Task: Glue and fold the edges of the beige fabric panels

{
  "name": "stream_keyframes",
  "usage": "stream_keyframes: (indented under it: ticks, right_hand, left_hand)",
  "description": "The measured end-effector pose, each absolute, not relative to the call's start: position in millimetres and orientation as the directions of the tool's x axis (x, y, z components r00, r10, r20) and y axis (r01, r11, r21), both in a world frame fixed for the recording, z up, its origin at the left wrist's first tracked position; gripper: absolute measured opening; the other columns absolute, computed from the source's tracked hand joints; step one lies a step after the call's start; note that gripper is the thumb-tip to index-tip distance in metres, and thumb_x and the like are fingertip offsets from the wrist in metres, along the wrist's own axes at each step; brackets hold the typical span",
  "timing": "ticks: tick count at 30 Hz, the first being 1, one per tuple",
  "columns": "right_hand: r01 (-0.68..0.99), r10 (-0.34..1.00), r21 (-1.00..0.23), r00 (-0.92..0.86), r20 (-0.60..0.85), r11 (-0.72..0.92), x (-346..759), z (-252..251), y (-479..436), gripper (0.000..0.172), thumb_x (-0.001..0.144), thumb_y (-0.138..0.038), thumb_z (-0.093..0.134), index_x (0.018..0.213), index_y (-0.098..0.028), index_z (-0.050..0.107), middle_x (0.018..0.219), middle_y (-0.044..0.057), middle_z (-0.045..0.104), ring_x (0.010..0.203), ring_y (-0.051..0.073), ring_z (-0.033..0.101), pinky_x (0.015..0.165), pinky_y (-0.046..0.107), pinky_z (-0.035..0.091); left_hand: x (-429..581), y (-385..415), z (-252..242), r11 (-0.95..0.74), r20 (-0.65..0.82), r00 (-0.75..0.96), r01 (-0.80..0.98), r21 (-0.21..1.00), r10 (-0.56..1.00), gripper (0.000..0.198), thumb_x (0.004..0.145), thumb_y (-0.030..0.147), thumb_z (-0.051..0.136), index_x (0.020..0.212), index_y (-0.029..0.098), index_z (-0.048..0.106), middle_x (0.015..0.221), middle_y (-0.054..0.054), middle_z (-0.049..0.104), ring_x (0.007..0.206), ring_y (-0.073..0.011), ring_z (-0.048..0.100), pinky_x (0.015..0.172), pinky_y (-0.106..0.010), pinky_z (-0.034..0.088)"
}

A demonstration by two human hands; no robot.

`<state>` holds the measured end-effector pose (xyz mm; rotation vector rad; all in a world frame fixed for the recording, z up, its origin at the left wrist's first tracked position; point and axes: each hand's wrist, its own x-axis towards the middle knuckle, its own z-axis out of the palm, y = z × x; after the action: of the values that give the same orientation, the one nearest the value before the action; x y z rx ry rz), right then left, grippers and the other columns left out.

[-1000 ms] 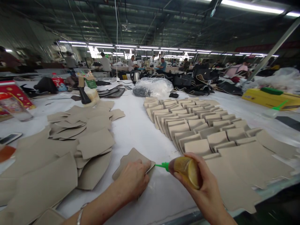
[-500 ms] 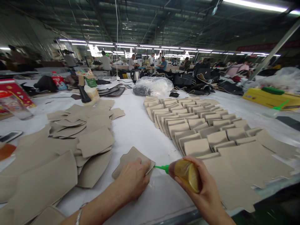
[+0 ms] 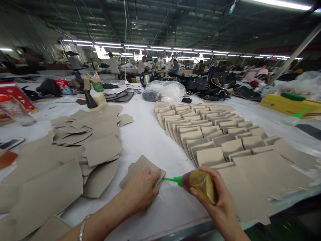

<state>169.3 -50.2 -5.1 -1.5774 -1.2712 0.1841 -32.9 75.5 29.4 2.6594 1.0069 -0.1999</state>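
My right hand (image 3: 222, 197) is wrapped round a squeeze bottle (image 3: 200, 184) of amber liquid, tilted sideways. Its thin green nozzle (image 3: 173, 179) points left, with the tip at the edge of a small beige leather-like piece (image 3: 140, 165). That piece lies on the white table, and my left hand (image 3: 142, 187) grips its near right side, fingers on top. The left thumb and the underside of the piece are hidden. To the left of my hand lies a loose pile of beige pieces (image 3: 102, 149); overlapping rows of folded beige pieces (image 3: 210, 157) spread out on the right.
A clear plastic bag (image 3: 164, 91) lies at the back, beside dark bag parts (image 3: 220, 78). A yellow box (image 3: 283, 104) stands far right. On the left are a phone (image 3: 11, 143), a clear cup (image 3: 18, 113) and a black-handled brush (image 3: 89, 99). People work in the background.
The nozzle tip has shifted slightly left along the edge of the beige piece. Both hands keep their hold, and the piles look the same.
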Motion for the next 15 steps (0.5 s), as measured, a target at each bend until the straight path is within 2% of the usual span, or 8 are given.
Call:
stream_keyframes:
  ticks: [5,10,15]
  right_hand:
    - [0.582,0.779,-0.805,0.449,0.438,0.117,167.4,-8.4,-50.1,0.042,0.078,-0.039,0.07,0.113,-0.026,0.05,0.106,0.002,0.055,0.097,0.023,0.054,0.083,0.029,0.045]
    - [0.448,0.813,-0.891,0.491,0.314,0.074,158.5,-3.7,-54.6,0.042,0.078,-0.041,0.067,0.113,-0.025,0.05,0.106,0.004,0.054,0.095,0.024,0.054,0.081,0.031,0.045]
    - [0.432,0.811,-0.899,0.5,0.303,0.069,156.3,-5.0,-56.6,0.044,0.076,-0.041,0.07,0.112,-0.024,0.051,0.106,0.004,0.054,0.098,0.025,0.053,0.083,0.033,0.043]
  left_hand:
    - [-34.7,76.9,30.3,-0.706,-0.258,0.745,0.666,0.239,0.615,0.041,0.085,0.03,0.036,0.123,0.029,0.048,0.092,-0.007,0.06,0.08,-0.0252,0.063,0.069,-0.035,0.045]
    - [-35.3,76.5,34.8,-0.709,-0.272,0.747,0.664,0.237,0.607,0.04,0.085,0.028,0.034,0.123,0.027,0.048,0.092,-0.007,0.06,0.081,-0.0247,0.062,0.071,-0.034,0.044]
    - [-36.3,75.6,38.7,-0.717,-0.277,0.757,0.651,0.248,0.592,0.045,0.085,0.026,0.033,0.128,0.025,0.046,0.094,-0.009,0.06,0.081,-0.0259,0.062,0.071,-0.035,0.045]
